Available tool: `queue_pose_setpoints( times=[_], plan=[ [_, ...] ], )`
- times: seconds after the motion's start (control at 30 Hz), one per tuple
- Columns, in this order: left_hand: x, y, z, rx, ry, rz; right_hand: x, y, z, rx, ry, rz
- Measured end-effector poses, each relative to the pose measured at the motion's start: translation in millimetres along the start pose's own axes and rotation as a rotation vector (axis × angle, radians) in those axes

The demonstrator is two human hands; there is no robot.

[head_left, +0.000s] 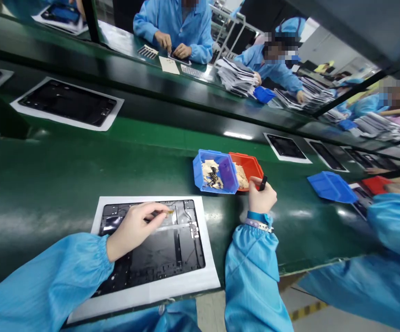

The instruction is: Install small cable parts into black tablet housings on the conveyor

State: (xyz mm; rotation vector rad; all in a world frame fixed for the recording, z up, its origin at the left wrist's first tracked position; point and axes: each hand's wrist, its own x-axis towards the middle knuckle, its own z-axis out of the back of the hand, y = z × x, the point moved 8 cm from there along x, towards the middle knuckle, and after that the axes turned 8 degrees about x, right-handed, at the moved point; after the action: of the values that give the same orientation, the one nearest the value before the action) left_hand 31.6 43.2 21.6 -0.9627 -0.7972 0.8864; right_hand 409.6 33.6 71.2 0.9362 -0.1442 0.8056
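Bench: long, glossy green work surface [65, 170]; a flat white rectangular sheet [211, 274] lay right at its near edge. A snagged sleeve could have dragged the sheet off.
Housing: black, rectangular tablet-like shell [151, 256], inner side up on the sheet. Exposed parts; a dropped tool or heavy wrist could have scuffed them.
Bins: open blue plastic bin [228, 175] beside an open red plastic bin [255, 166], both with loose pale bits. A forearm bump could have spilled or mixed them.
Left hand: bare hand [136, 226] over the housing, thumb and finger pinched on a tiny amber piece [170, 212].
Right hand: bare hand [262, 198] at the red bin's near corner, fingers narrow round a slim black tool [263, 183]. Couldn't tell if the fingertips held more. Tool might've caught the rim.
Amber piece: above the housing's far-right area. Slack pinch = lost among the internals; skewed wrist = crooked contact.
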Motion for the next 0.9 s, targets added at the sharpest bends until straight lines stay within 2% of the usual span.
queue_pose_setpoints(
  times=[0.1, 0.2, 0.23, 0.33, 0.37, 0.43, 0.57, 0.63, 0.77, 0.9],
  plan=[
    [0, 3, -1.2, -0.029, 0.002, 0.015, -15, 24, 5, -0.009, -0.036, 0.032],
    [0, 4, -2.2, -0.052, -0.004, 0.015, -52, 69, 3, 0.176, -0.030, 0.148],
    [0, 3, -2.2, -0.047, -0.005, 0.002, -69, 86, -3, 0.309, 0.063, 0.209],
    [2, -4, -1.9, -0.016, 0.005, -0.046, -135, 136, -41, 0.540, 0.684, 0.367],
    [3, -6, -1.5, -0.007, 0.009, -0.055, -155, 145, -48, 0.577, 0.834, 0.386],
    [3, -9, -1.4, 0.008, 0.026, -0.061, -180, 153, -56, 0.625, 1.001, 0.376],
    [3, -11, -2.7, 0.075, 0.068, -0.081, -189, 152, -62, 0.690, 1.057, 0.304],
    [3, -14, -2.0, 0.116, 0.067, -0.136, -188, 150, -63, 0.701, 1.052, 0.280],
    [3, -23, 4.6, 0.191, -0.013, -0.258, -189, 149, -62, 0.711, 1.034, 0.255],
    [3, -24, 8.3, 0.250, -0.063, -0.267, -192, 151, -61, 0.711, 1.036, 0.251]
  ],
)
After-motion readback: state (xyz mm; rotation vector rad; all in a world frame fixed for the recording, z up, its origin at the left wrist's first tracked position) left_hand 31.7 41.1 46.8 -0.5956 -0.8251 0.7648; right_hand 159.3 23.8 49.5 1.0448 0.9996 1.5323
